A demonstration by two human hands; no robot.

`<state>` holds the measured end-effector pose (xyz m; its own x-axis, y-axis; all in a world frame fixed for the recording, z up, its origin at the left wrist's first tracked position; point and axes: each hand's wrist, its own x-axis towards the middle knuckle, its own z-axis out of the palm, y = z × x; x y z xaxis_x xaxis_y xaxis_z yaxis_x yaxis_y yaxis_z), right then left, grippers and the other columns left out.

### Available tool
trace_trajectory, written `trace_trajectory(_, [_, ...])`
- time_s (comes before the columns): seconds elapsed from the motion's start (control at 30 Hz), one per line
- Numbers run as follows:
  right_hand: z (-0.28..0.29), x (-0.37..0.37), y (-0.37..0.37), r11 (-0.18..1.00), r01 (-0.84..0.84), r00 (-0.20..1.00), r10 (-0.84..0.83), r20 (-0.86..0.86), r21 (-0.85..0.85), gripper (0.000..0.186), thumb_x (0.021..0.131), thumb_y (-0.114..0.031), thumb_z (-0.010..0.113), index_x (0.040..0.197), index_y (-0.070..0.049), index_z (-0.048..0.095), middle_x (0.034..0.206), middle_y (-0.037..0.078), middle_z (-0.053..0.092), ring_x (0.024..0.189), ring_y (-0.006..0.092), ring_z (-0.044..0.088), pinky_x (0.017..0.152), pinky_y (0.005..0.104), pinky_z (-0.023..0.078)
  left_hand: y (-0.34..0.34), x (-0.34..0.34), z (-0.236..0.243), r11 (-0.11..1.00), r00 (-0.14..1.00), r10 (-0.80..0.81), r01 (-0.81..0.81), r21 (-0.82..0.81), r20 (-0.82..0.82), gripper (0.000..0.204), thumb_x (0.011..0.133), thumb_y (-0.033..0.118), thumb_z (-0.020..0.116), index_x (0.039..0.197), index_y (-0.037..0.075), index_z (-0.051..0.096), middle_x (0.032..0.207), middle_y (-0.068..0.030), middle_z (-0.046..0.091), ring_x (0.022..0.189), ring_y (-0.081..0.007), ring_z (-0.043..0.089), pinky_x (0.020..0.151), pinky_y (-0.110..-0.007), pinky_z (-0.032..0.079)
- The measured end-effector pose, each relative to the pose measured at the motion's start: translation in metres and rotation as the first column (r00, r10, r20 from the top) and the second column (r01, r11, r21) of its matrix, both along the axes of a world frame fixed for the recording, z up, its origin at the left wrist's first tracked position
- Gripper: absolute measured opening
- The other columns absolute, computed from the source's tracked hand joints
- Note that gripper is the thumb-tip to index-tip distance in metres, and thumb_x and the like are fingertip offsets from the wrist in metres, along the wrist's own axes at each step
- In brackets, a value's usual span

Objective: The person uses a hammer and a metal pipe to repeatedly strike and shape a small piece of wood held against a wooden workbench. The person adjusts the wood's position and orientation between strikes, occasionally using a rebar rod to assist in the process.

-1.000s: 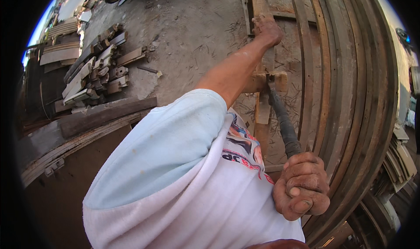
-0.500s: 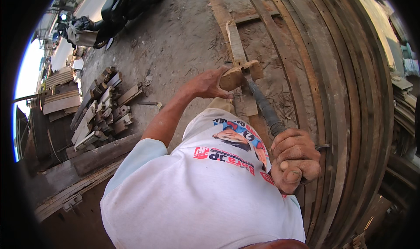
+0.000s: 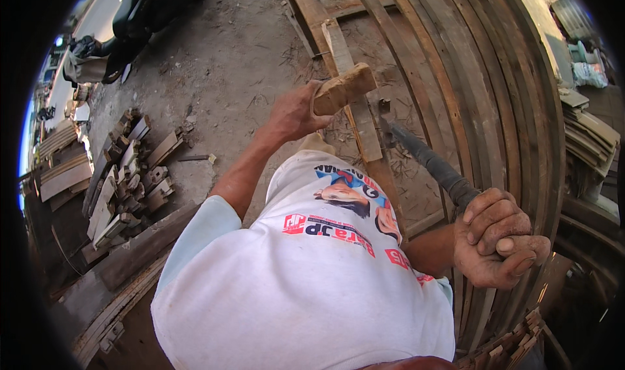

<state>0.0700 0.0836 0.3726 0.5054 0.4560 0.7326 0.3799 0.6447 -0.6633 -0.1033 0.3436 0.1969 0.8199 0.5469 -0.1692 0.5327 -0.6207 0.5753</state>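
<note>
My left hand point(image 3: 296, 113) is closed around one end of a short, thick wooden block point(image 3: 346, 89). The block lies across, or just above, a pale narrow board point(image 3: 363, 126); contact between them is hard to tell. My right hand point(image 3: 498, 236) is wrapped around the dark, sleeved handle of a hammer point(image 3: 433, 162). Its small metal head point(image 3: 385, 113) hangs to the right of the board, apart from the block. Beneath the pale board runs a longer brown plank point(image 3: 306, 12).
Several long planks point(image 3: 475, 90) stretch along the right side. Offcuts point(image 3: 124, 168) are heaped on the dirt ground at left, near a heavy beam point(image 3: 124, 262). A motorcycle point(image 3: 133, 25) stands at upper left. Stacked boards point(image 3: 589, 132) are at far right.
My right hand has swung the hammer right, and its head has come away from the block. My left hand still grips the block, which has shifted slightly up and left in view.
</note>
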Motion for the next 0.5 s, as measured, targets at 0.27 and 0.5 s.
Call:
trace_trajectory(0.27, [-0.011,-0.014,0.02,0.993,-0.093,0.994,0.088,-0.07,-0.066,0.029,0.107,-0.028,0.052,0.09,-0.005,0.047,0.053,0.002,0.045,0.04,0.0102,0.042,0.039,0.03,0.045,0.006,0.015,0.005,0.786,0.968,0.045,0.119,-0.607,0.248,0.091,0.071,0.054,0.088,0.135,-0.004,0.057,0.11,-0.0146,0.069,0.101,-0.0227,0.066,0.086,-0.036,0.054])
trace_trajectory(0.5, [0.007,-0.038,0.003,0.997,0.056,0.998,-0.057,-0.017,-0.053,0.024,0.104,-0.022,0.059,0.091,-0.003,0.049,0.054,0.002,0.047,0.044,0.0104,0.048,0.04,0.0293,0.046,-0.006,0.036,-0.005,0.336,0.968,-0.137,0.245,-0.909,0.21,0.101,0.073,0.051,0.086,0.148,-0.002,0.044,0.12,-0.0147,0.066,0.098,-0.0235,0.068,0.096,-0.037,0.052])
